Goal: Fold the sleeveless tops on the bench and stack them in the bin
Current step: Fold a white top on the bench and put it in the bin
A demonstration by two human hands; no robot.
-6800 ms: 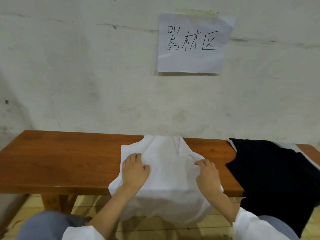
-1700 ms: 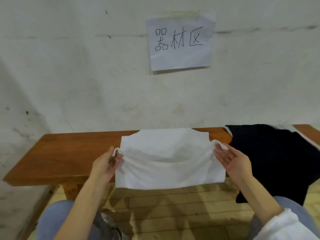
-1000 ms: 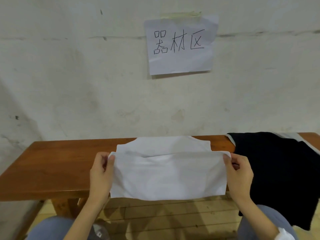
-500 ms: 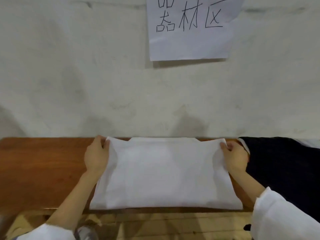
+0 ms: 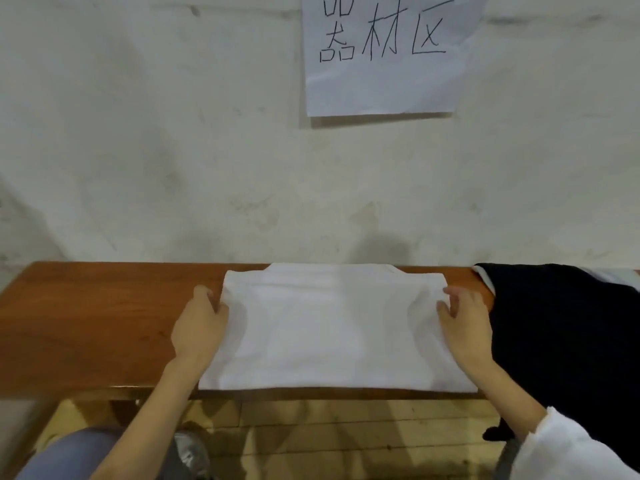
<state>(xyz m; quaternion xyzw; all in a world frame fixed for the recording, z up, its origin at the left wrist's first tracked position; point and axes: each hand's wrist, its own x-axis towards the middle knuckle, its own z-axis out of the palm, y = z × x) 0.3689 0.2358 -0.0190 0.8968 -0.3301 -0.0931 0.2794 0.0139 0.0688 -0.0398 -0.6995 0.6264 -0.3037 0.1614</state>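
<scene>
A white sleeveless top (image 5: 332, 327) lies flat on the middle of the bench (image 5: 90, 323), folded once across. Its fold line runs along the bench's front edge and its shoulder end reaches the bench's back edge, by the wall (image 5: 156, 150). It sits square to the bench, probably so the next fold can be taken straight from either side.

The hands are well apart, one at each side of the cloth. The left hand (image 5: 199, 329) sits at the side nearer the bench's left end, with its fingers curled against the cloth edge. Whether they pinch the fabric or only touch it cannot be told. The right hand (image 5: 465, 330) rests on the side nearer the bench's right end, fingers spread and loose, clamped on nothing. This placing suits smoothing the layers and keeping both side edges lined up.

For room, the bench's left half is bare wood, giving the cloth a place to swing over. Toward the bench's right end a dark garment (image 5: 561, 334) lies just beside the right hand and hangs over the front edge, so a fold to that side could catch it. The top fills the bench from back to front, leaving no spare depth.

A paper sign (image 5: 384, 53) hangs on the wall above the bench. No bin is in view, so stacking is not yet done
</scene>
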